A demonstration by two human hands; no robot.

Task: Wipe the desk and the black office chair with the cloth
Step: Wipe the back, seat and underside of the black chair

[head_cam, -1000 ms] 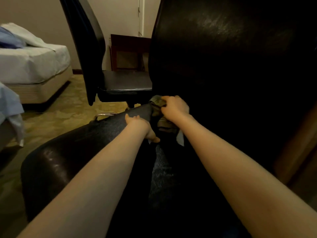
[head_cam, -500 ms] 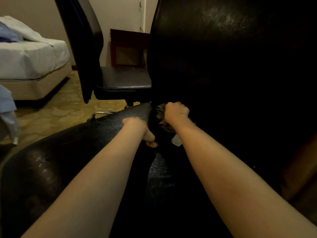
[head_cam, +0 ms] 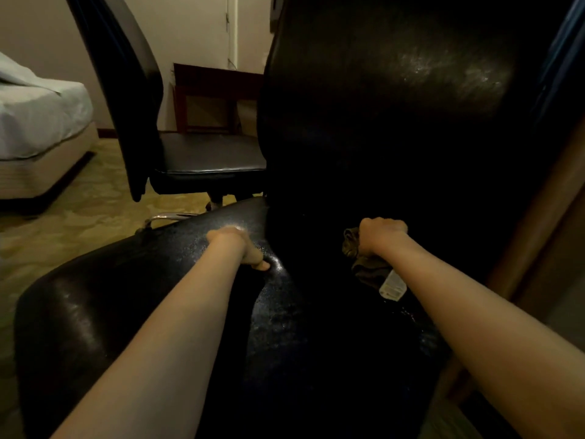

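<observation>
Right hand (head_cam: 383, 236) fists round the soft, limp olive-brown cloth (head_cam: 364, 269), pressing the slick black leather office chair (head_cam: 380, 128). Left hand (head_cam: 237, 245), well left of it, braces the seat; fingers hidden, grip unclear.

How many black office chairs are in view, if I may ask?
2. The near chair fills the foreground; the second chair stands behind it, upper left. More may be out of frame.
</observation>
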